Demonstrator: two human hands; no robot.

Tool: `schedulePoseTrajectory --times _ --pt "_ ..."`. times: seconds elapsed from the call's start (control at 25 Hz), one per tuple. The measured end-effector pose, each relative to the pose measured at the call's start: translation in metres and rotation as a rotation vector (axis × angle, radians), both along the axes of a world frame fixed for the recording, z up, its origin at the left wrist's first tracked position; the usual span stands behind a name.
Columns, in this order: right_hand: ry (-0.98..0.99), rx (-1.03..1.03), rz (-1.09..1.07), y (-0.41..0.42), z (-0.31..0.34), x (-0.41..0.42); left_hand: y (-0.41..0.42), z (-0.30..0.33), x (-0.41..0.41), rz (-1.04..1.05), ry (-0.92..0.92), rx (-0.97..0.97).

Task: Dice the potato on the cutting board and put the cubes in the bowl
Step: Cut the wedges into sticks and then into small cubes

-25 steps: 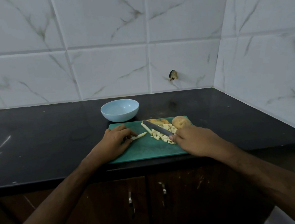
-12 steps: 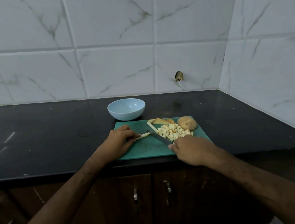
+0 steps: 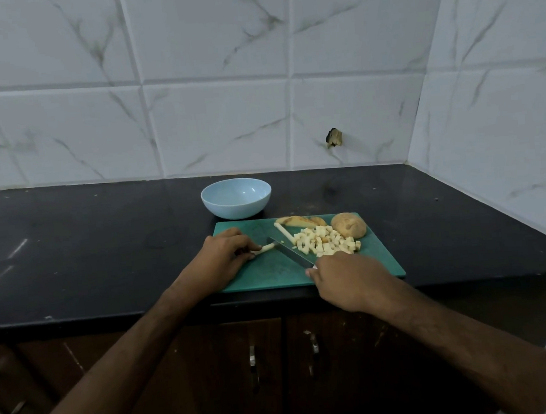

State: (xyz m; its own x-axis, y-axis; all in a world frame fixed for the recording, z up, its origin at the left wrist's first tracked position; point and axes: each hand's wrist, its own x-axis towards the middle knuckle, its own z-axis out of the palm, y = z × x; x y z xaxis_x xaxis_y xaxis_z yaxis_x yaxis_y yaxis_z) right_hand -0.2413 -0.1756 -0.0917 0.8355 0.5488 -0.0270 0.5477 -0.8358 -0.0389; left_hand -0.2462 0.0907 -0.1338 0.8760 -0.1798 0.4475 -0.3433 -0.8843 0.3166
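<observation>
A green cutting board (image 3: 270, 272) lies at the counter's front edge. On it my left hand (image 3: 223, 256) pins a pale potato strip (image 3: 266, 248) with its fingertips. My right hand (image 3: 346, 279) grips a knife (image 3: 290, 253) whose blade angles up-left, its tip at the strip's free end. A pile of potato cubes (image 3: 325, 242) sits right of the blade. Another strip (image 3: 283, 232), some peel-side slices (image 3: 300, 221) and an uncut potato piece (image 3: 348, 225) lie along the board's far edge. The light blue bowl (image 3: 236, 198) stands empty just behind the board.
The black counter (image 3: 88, 241) runs left and ends at a tiled corner wall (image 3: 493, 117) on the right. Dark cabinet doors with metal handles (image 3: 252, 358) sit below the front edge.
The knife swept the cubes aside to the right, then came back left; its tip now meets the strip under my left hand. The view shifted slightly.
</observation>
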Motion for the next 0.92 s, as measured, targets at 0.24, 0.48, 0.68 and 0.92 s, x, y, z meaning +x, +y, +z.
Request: schedulePoseTrajectory --times 0.24,0.48,0.68,0.92 --pt "-0.136 -0.018 0.002 0.000 0.007 0.002 -0.001 0.001 -0.005 -0.007 -0.033 -0.020" --pt "-0.017 0.008 0.022 0.004 -0.002 -0.003 0.000 0.003 -0.011 -0.010 0.013 -0.023" --pt "-0.058 0.035 -0.003 0.000 0.012 0.000 0.000 0.003 -0.012 -0.008 0.004 -0.035" --pt "-0.005 -0.001 0.027 0.002 -0.002 -0.005 0.000 0.002 -0.011 -0.014 -0.015 -0.019"
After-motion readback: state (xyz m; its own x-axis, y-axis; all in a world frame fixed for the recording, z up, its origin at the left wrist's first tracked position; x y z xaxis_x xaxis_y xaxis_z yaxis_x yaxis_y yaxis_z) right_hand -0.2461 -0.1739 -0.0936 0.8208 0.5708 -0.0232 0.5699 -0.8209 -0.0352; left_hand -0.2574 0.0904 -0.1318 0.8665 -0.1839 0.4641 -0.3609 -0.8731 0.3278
